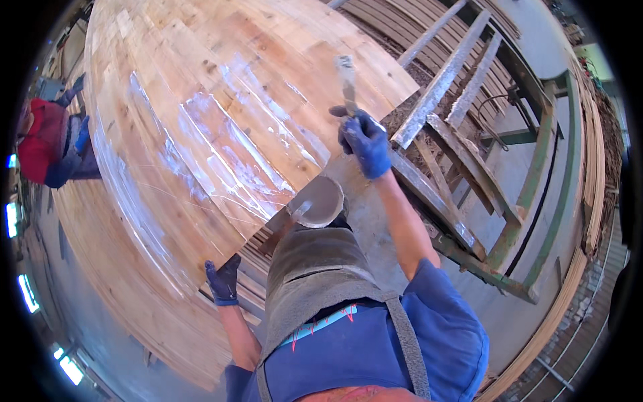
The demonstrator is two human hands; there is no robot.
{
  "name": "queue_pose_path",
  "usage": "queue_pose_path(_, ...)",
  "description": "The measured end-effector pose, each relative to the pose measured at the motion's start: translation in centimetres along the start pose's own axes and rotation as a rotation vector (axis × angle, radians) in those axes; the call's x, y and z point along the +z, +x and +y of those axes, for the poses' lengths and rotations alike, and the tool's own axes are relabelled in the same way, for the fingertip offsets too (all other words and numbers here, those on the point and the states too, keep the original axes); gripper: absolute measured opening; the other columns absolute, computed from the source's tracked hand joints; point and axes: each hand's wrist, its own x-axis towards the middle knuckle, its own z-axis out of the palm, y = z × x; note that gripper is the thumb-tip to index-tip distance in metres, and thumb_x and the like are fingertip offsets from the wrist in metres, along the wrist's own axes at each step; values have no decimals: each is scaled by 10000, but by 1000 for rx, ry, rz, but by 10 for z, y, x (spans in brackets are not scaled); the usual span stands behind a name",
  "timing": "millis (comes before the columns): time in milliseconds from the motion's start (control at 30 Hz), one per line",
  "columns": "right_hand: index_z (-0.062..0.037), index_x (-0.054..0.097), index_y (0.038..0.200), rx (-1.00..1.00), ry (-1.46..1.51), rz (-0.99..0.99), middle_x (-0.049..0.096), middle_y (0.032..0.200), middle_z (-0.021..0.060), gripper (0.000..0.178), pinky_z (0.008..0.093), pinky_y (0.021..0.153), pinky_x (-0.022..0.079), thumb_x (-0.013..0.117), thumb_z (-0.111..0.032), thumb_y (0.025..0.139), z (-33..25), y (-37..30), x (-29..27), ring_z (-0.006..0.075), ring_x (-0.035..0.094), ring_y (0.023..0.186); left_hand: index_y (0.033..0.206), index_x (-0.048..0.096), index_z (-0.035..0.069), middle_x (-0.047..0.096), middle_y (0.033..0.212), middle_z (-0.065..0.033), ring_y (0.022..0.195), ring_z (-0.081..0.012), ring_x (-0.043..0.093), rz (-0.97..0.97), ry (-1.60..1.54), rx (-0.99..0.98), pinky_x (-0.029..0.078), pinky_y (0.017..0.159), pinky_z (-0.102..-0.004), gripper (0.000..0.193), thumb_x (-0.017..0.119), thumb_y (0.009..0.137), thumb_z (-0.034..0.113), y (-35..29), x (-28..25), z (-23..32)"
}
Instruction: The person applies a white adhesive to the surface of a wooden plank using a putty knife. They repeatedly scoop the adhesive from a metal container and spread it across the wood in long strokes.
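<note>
My right hand [364, 139], in a blue glove with dark fingertips, is closed round the handle of a flat, whitish-tipped spreading tool [345, 72]; whether it ends in bristles or a blade is unclear. It is raised over the right part of a large wooden panel [268, 47] made of jointed strips. Wet white streaks [231, 151] run along the strips. At the panel's near edge, my gloved left hand [223, 280] grips the corner, its fingers partly hidden. A round, pale bowl [320, 202] with some white residue sits by the edge, in front of my apron.
A metal frame with green and grey bars [469, 134] stands at the right, with long boards behind it. Another person in red and blue [53, 141] works at the panel's left side. More stacked wooden sheets [120, 268] lie below the panel at lower left.
</note>
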Motion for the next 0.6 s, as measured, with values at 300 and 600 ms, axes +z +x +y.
queue_pose_path(300,52,623,1145,94,43,14,520,634,-30,399,206,447,301,535,-303,987,3,20,-14,35,409,489,1432,364,6,529,1330,-256,1176,-438,533,-54,-52,-12,388,1040,-581,799,590,880,537,3,5,-7)
queue_pose_path(600,22,634,1096,-133,130,40,542,634,-7,306,210,454,324,573,-245,958,-25,54,-24,40,422,507,1458,350,67,491,1380,-229,1231,-423,502,-36,-34,-7,366,1067,-593,779,599,880,526,2,8,-8)
